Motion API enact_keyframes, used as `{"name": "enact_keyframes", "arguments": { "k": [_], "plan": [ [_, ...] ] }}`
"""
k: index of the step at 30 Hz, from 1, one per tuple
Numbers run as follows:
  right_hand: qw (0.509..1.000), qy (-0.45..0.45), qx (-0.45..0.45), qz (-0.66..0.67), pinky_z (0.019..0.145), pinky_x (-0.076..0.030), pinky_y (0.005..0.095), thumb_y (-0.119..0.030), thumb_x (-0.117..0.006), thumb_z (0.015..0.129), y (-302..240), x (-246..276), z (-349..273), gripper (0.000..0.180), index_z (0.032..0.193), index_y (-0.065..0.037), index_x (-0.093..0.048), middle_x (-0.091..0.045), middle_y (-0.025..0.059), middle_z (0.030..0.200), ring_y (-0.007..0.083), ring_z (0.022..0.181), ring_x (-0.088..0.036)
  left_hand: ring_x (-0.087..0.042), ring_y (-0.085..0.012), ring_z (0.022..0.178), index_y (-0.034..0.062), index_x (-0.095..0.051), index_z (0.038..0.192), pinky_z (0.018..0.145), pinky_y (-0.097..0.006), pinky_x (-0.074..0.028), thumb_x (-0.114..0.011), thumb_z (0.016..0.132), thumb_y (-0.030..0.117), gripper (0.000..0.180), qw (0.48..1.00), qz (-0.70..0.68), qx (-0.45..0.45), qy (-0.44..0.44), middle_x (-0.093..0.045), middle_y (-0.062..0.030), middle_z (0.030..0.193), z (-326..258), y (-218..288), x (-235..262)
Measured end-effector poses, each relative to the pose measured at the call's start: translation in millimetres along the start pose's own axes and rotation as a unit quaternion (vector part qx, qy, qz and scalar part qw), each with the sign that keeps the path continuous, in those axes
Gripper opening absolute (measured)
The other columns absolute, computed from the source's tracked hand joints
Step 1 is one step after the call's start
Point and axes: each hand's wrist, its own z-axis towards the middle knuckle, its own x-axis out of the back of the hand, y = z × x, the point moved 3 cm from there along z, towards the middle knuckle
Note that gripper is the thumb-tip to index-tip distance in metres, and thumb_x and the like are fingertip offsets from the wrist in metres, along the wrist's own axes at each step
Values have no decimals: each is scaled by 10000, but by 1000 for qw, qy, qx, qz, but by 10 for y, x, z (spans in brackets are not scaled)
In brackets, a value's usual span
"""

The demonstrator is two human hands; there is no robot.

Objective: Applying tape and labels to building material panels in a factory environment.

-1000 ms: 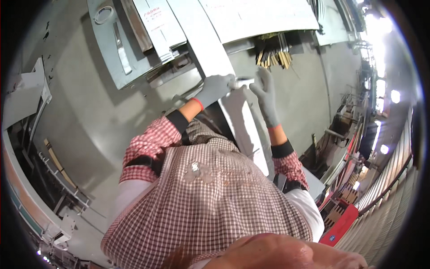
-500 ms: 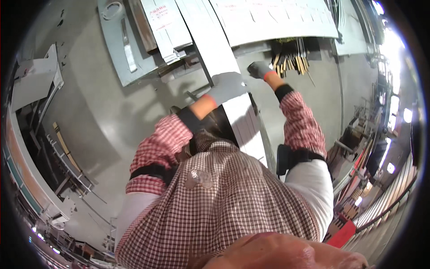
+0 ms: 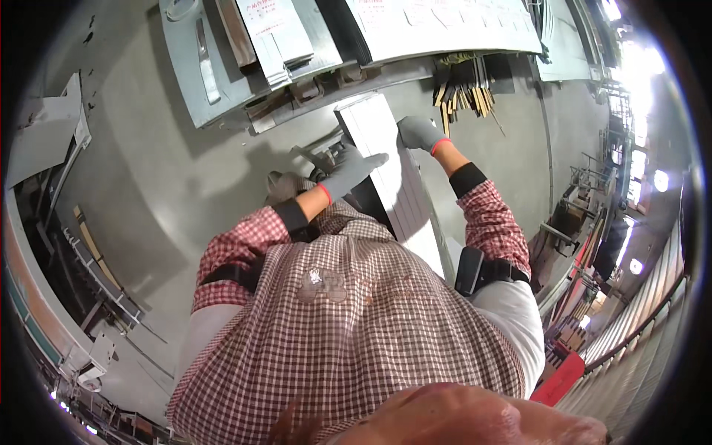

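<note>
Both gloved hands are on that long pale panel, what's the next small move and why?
Probably close the left hand on the panel edge. It lies flat and open there, while the right hand grips the far edge, so only one side looks held.

A factory floor or metal workshop, judging by bare grey concrete floor, stacked sheet-metal panels and a grey metal workbench at the far side, steel racking left, and corrugated shutters right.
</note>
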Motion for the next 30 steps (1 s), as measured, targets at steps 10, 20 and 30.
{"name": "enact_keyframes", "arguments": {
  "k": [10,20,30],
  "plan": [
    [872,-115,271,391,713,-482,327,-46,-595,743,-1252,1626,-855,416,1158,-81,-593,-640,161,925,239,754,-610,-553,-70,685,-38,-237,1399,553,-181,-439,-613,739,-49,761,929,-297,-213,-49,-613,-105,938,-1351,794,747],
    [855,13,147,497,854,-449,298,-121,-643,787,111,-164,814,348,1090,43,-591,-644,81,1052,113,936,-545,-647,-303,816,2,-611,1053,699,-392,-504,-647,715,151,372,877,307,-369,-31,-658,-163,933,1020,-443,352],
    [921,303,-208,126,946,-298,563,-486,-727,552,-1161,415,-412,1025,1366,-35,-297,-266,356,1352,501,1205,-333,-645,-258,757,27,-607,1102,654,-360,-496,-632,777,160,352,952,302,-10,-38,-663,-165,903,800,-791,734]
  ]
}}
